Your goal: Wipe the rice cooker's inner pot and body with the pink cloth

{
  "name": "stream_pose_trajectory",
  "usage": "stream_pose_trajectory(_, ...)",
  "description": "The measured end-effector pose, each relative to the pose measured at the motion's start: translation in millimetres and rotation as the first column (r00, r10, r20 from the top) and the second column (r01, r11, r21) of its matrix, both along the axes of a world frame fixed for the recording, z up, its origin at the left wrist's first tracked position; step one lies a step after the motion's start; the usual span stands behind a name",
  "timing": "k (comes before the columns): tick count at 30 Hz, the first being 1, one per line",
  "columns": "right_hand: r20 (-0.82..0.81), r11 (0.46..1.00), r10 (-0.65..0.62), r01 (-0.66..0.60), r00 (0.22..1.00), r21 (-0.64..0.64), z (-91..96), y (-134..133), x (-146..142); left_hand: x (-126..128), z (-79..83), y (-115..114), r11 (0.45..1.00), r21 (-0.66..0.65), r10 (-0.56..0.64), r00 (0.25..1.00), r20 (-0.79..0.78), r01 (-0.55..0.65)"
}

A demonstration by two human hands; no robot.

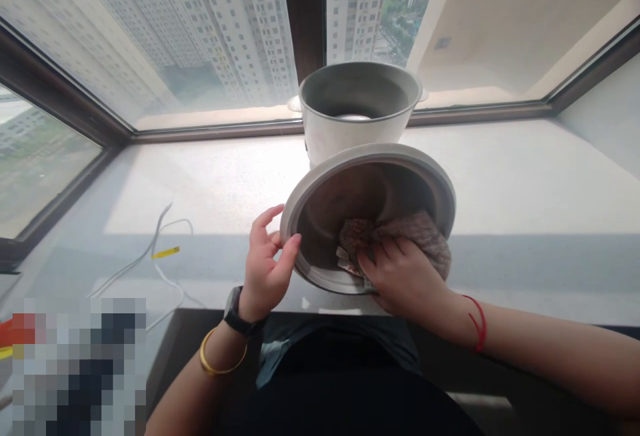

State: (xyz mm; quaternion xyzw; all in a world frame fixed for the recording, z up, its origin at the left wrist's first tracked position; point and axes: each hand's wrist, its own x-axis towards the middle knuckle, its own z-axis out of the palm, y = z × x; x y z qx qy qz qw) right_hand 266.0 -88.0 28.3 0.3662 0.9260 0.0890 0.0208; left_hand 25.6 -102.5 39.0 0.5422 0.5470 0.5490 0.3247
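Observation:
A round metal inner pot (400,169) is held tilted above the windowsill, its open mouth turned toward me. My left hand (265,266) pinches the pot's left rim between thumb and fingers. My right hand (400,276) is closed on a brownish cloth (420,233) and presses it against the inside of the pot near the lower rim. Behind the pot stands a white rice cooker body (345,133) with its top open and nothing visible inside but the heating plate.
The white windowsill (525,183) runs wide to both sides under large windows. A white cable with a yellow tag (165,253) lies on the sill at the left. A blurred patch covers the lower left corner.

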Motion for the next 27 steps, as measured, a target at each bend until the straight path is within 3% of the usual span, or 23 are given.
stream_pose_trajectory(4, 0.011, 0.997, 0.046, -0.047, 0.999, 0.065, 2.3, 5, 2, 3, 12.3, 12, 0.999, -0.034, -0.039, 0.998, 0.057, 0.041)
stream_pose_trajectory(9, -0.023, 0.998, 0.032, -0.031, 0.999, 0.053, 0.1, 3, -11, 40, -22.9, -12, 0.997, -0.067, -0.029, 0.998, 0.056, 0.033)
stream_pose_trajectory(12, -0.046, 0.999, 0.011, -0.009, 0.999, 0.042, 0.3, 0, -14, 48, -42.7, -23, 0.999, -0.037, 0.003, 0.997, -0.082, -0.006)
stream_pose_trajectory(14, -0.058, 0.999, 0.021, -0.019, 0.998, 0.041, 1.2, -1, -11, 42, -44.0, -20, 0.997, 0.052, 0.073, 0.980, -0.185, -0.065)
stream_pose_trajectory(18, -0.012, 0.996, 0.046, -0.045, 0.999, 0.076, 3.6, 2, 6, 17, -17.3, 1, 0.985, 0.170, 0.070, 0.949, -0.306, -0.018)
stream_pose_trajectory(23, 0.033, 0.962, 0.195, -0.197, 0.980, 0.188, 7.7, 14, 26, -1, 27.8, 32, 0.982, 0.040, -0.155, 0.914, -0.374, 0.183)
stream_pose_trajectory(25, 0.009, 0.953, 0.239, -0.236, 0.971, 0.190, 8.4, 17, 28, 3, 32.9, 38, 0.977, 0.013, -0.201, 0.937, -0.284, 0.213)
stream_pose_trajectory(27, -0.010, 0.955, 0.239, -0.233, 0.971, 0.186, 7.8, 17, 26, 14, 27.2, 36, 0.987, 0.031, -0.147, 0.966, -0.213, 0.157)
